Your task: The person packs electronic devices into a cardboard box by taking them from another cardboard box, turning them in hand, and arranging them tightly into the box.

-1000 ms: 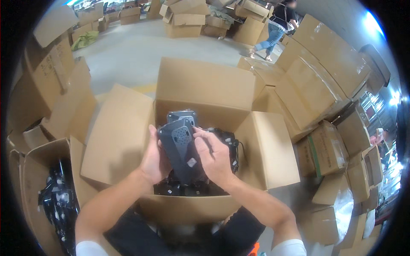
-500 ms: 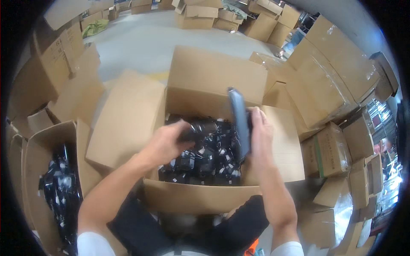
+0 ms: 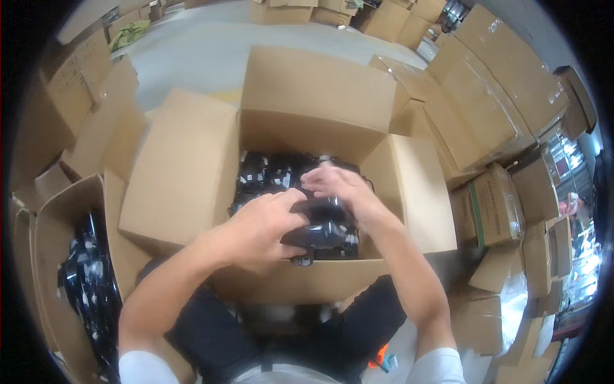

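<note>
Over an open cardboard box (image 3: 281, 281), my left hand (image 3: 268, 221) grips a glossy black plastic part (image 3: 323, 237) whose exact kind I cannot make out. Its fingers wrap round the part's left end. My right hand (image 3: 345, 192) is just above and beyond that part, fingers bent and smeared by motion. Dark surfaces lie under its palm, but whether it holds one is unclear. Inside the box, many black parts (image 3: 268, 173) with small white labels lie beneath the hands.
A second open box (image 3: 70, 198) on the left holds similar black parts (image 3: 89, 275). Large cardboard cartons (image 3: 480, 96) are stacked to the right, with a smaller green-taped carton (image 3: 492, 211) below them. Something orange (image 3: 378, 356) lies on the floor near my right leg.
My right hand has moved left and inward, beside my left hand. The flat dark panel it held upright is no longer distinct. My left hand has shifted slightly right and nearer me.
</note>
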Demonstrator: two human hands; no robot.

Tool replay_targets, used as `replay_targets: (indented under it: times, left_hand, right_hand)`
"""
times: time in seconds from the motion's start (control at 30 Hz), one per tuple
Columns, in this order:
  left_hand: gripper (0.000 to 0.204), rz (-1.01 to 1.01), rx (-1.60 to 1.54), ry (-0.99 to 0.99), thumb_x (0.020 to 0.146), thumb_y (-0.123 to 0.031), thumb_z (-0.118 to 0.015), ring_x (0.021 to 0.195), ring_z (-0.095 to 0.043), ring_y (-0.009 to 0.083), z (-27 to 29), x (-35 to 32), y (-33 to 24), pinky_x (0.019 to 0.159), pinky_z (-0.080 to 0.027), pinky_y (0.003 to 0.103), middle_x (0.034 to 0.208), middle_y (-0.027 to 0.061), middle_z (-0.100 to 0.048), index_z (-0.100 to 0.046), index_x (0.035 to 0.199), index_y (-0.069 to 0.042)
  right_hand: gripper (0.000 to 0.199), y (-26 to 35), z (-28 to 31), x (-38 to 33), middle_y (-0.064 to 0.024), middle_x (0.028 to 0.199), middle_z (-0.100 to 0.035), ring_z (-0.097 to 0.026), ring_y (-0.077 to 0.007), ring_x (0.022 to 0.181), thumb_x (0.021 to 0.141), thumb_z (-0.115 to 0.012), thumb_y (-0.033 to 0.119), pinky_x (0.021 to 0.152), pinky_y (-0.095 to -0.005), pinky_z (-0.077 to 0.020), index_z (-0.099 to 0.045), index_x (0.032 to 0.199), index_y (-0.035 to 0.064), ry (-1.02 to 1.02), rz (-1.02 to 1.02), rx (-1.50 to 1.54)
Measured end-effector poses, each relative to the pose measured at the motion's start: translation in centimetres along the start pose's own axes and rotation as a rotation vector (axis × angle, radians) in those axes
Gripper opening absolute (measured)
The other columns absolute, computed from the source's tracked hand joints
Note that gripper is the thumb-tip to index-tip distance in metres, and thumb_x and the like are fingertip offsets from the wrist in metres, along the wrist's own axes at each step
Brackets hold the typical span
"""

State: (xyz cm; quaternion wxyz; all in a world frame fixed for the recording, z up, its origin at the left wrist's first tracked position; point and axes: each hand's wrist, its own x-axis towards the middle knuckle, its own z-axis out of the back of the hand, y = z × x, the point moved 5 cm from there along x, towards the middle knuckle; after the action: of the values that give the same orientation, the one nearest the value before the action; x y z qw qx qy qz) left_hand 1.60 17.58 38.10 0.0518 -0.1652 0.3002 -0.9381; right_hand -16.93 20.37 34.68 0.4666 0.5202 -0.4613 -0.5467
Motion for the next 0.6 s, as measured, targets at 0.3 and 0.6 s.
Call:
replay_targets:
  times: [0.3,0.6]
  left_hand:
    - [0.111,0.27,-0.548,-0.183,0.073,-0.01,-0.086,0.126,-0.051,0.0225,4.0,-0.2,2.6,0.103,-0.048,0.039,0.153,0.0206,-0.039,-0.019,0.161,-0.01]
    - [0.058,0.642,-1.094,-0.807,0.1,-0.049,-0.059,0.098,-0.062,0.0186,1.0,-1.6,9.2,0.091,-0.051,0.034,0.115,0.0162,-0.065,-0.058,0.126,0.003]
  right_hand:
    - [0.093,3.6,-2.7,-2.6,-0.0169,0.127,-0.06,-0.055,-0.0237,0.123,0.072,-0.091,0.042,0.107,-0.0356,-0.0415,-0.047,0.139,-0.0049,0.003,0.222,-0.213]
    - [0.062,3.9,-2.6,-1.8,-0.0131,0.119,-0.063,-0.06,-0.0196,0.111,0.088,-0.077,0.023,0.102,-0.0329,-0.0453,-0.049,0.135,-0.0063,-0.317,0.279,0.021]
